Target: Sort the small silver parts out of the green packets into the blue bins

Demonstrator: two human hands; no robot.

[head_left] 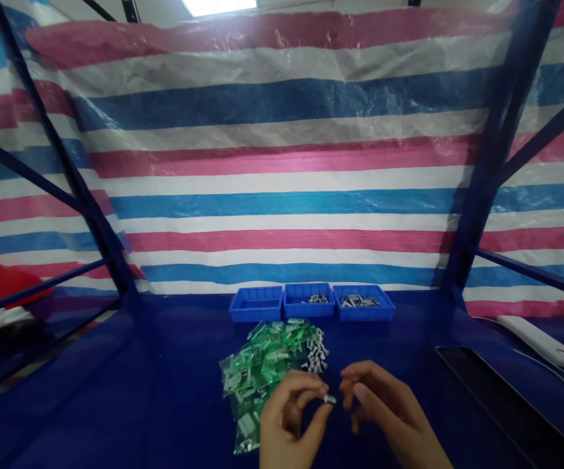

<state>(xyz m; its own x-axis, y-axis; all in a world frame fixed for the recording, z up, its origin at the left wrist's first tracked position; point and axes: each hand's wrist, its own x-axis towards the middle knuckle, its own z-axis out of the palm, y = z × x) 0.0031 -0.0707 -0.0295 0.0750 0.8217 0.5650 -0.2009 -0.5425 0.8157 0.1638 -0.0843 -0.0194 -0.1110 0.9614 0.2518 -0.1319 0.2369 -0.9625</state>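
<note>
My left hand (289, 417) is low in the middle of the view, thumb and fingers pinched on a small silvery metal part (329, 398). My right hand (384, 407) is right beside it with the fingers curled, fingertips close to the same part; whether they touch it I cannot tell. Just behind the hands lies a clear bag of green-and-white small parts (257, 371) on the blue table (165, 384), with a loose heap of small grey parts (315, 355) at its right edge.
Three blue trays stand in a row at the back: left tray (256, 303), middle tray (309, 300) and right tray (363, 302), the last two holding small metal pieces. A dark flat tray (497, 404) and a white object (540, 340) lie right. Striped tarp and blue frame posts surround the table.
</note>
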